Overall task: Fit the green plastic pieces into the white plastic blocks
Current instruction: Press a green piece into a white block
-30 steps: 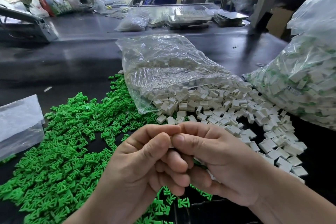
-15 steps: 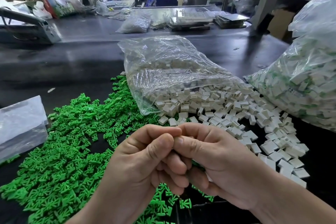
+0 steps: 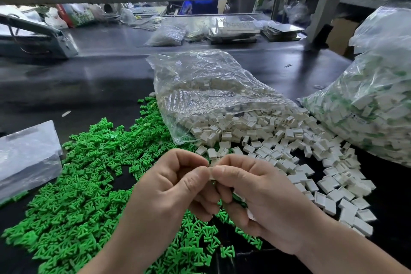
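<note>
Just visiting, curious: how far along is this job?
Done: the right-hand bag looks full of white blocks showing green. In hand: the left hand and right hand pinch one white block together. Left: a large green pile and many loose white blocks.

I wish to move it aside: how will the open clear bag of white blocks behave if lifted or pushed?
Probably floppy: the clear bag is thin, crinkled film sagging over its contents. Its mouth lies open and white blocks lie spilled from it, so lifting likely sheds more. Pushed, it would probably bunch up rather than slide whole.
</note>
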Tool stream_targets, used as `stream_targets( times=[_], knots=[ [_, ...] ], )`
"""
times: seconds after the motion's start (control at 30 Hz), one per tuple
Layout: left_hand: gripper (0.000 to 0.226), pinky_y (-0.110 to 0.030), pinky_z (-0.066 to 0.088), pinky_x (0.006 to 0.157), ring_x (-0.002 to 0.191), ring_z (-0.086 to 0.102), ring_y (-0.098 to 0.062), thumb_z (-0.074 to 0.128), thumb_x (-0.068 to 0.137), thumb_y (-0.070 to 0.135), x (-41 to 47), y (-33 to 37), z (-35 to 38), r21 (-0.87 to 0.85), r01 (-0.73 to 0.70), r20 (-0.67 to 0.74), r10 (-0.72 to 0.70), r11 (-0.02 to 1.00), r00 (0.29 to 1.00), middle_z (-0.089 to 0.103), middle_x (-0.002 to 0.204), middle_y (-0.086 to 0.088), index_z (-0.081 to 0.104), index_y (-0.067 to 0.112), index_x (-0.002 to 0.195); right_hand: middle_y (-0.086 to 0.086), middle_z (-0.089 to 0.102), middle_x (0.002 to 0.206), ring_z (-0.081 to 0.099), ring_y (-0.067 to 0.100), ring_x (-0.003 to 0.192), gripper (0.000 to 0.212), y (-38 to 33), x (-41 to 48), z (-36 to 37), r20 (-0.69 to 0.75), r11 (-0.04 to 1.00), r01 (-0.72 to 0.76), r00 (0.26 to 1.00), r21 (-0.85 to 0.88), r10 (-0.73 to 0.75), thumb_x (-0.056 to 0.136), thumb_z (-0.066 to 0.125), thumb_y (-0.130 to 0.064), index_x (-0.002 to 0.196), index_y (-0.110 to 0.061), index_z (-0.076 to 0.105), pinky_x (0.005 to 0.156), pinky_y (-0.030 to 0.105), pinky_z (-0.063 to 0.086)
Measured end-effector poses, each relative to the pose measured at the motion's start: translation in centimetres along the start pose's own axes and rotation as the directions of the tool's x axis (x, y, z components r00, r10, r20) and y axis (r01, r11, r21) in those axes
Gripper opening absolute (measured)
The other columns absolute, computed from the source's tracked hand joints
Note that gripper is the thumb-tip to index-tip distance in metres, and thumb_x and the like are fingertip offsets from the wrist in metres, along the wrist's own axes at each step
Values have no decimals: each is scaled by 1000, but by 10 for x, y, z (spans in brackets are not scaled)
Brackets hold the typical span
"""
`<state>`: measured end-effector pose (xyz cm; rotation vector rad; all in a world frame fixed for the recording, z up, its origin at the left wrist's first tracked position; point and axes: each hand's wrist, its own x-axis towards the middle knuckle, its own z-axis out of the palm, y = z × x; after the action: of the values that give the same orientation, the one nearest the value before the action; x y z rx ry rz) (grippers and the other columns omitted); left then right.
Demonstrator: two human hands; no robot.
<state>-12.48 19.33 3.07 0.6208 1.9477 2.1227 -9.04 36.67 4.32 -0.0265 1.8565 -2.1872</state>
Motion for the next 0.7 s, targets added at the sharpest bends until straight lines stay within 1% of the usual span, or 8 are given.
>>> stream_targets(
  times=[0.1,0.17,0.27,0.37,0.5,0.53,0.6,0.7],
  knots=[
    [19,-33,54,51,61,68,-34,74,78,29,1,1,-3,-116,14,14,-12,993,1000,69,72,-21,69,15,90,6,54,66,40,11,38,23,-3,-1,1,16,997,-34,999,73,33,88,66,-33,79,-12,62,36,15,26],
    [19,-32,54,53,64,69,-32,71,79,29,0,0,-3,-85,-29,36,32,996,999,71,74,-19,69,16,93,6,55,66,40,10,37,23,-4,0,1,32,992,-65,998,110,62,84,64,-34,72,-14,61,36,14,27],
    [16,-30,56,56,66,70,-27,69,82,33,-2,-1,-4,97,-123,45,119,988,992,72,76,-15,68,22,94,6,54,67,40,10,37,20,-5,1,-1,64,982,-120,992,148,112,82,65,-33,71,-17,62,36,14,29],
    [16,-26,56,54,60,69,-18,69,79,44,-5,1,-3,292,-181,-12,193,939,981,71,71,-4,66,32,90,4,51,67,40,10,39,17,-4,3,-3,118,973,-160,983,169,141,82,64,-32,71,-20,66,35,15,29],
    [12,-16,51,50,59,66,-5,65,82,41,-6,5,0,602,-332,30,396,726,918,68,72,14,60,36,91,3,51,67,40,10,39,14,-3,3,-2,134,962,-176,980,209,151,78,66,-31,69,-21,65,35,15,30],
    [12,-15,50,49,59,66,-3,65,82,40,-7,6,0,637,-337,31,414,693,910,67,73,15,59,35,91,4,52,67,41,10,39,14,-2,3,-2,134,958,-182,979,222,155,77,67,-31,69,-21,65,35,15,30],
    [12,-12,48,49,60,66,-2,63,82,42,-7,6,1,664,-322,18,417,674,909,67,75,17,58,36,92,3,53,65,42,10,39,14,0,3,-2,145,950,-188,977,250,155,79,67,-30,70,-18,64,33,16,30],
    [19,-15,52,55,64,68,-1,59,83,53,-7,4,-1,636,-235,-40,337,735,941,70,81,19,59,43,100,2,54,60,43,8,36,16,-6,2,-12,92,943,-133,990,304,110,86,64,-24,76,-12,58,30,17,31]
  ],
)
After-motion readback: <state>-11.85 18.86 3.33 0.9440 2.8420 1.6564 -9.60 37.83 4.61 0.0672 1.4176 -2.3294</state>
